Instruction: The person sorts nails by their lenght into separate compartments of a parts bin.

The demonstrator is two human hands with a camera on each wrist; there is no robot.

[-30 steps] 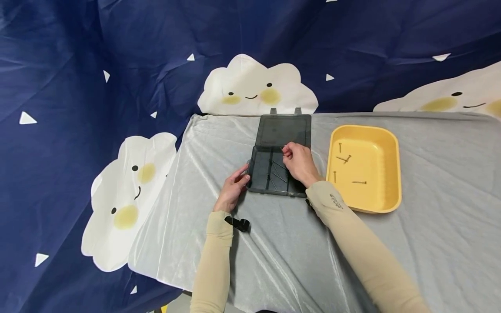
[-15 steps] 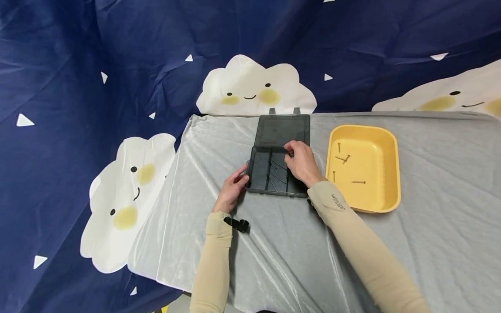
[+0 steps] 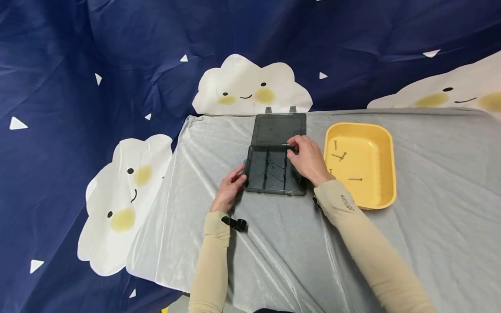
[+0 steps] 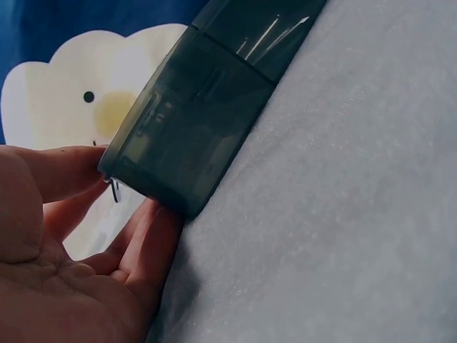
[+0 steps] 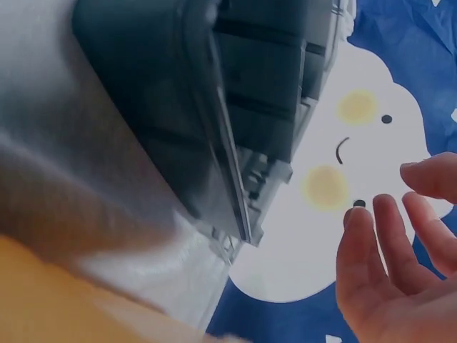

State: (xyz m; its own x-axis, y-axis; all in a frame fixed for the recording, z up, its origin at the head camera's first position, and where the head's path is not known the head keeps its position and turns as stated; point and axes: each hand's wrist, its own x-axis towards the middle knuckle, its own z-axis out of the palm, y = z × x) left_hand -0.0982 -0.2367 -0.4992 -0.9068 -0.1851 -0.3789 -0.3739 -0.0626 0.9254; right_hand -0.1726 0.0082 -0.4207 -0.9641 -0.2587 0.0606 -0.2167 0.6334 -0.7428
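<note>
A dark see-through organizer box (image 3: 256, 169) lies on the grey cloth, divided into three compartments, its hinged lid (image 3: 278, 128) laid back. Several thin screws (image 3: 276, 176) lie in its middle compartment. At the box's left side my left hand (image 3: 228, 189) holds the edge; the left wrist view shows one digit on the rim and others low against the wall (image 4: 164, 143). My right hand (image 3: 309, 161) hovers over the right compartment near the hinge. Its thumb and fingers (image 5: 385, 239) are apart, with nothing between them in the right wrist view.
A yellow tub (image 3: 377, 165) stands right of the box, with several screws (image 3: 355, 179) scattered on its floor, mostly at the left. The right forearm passes close to its near left corner. Behind the cloth hangs a blue curtain (image 3: 156, 52) with cloud prints.
My right thumb and fingers have parted from a pinch that showed a thin tip, and the hand has moved slightly right. The left hand stays at the box. The head view has shifted slightly.
</note>
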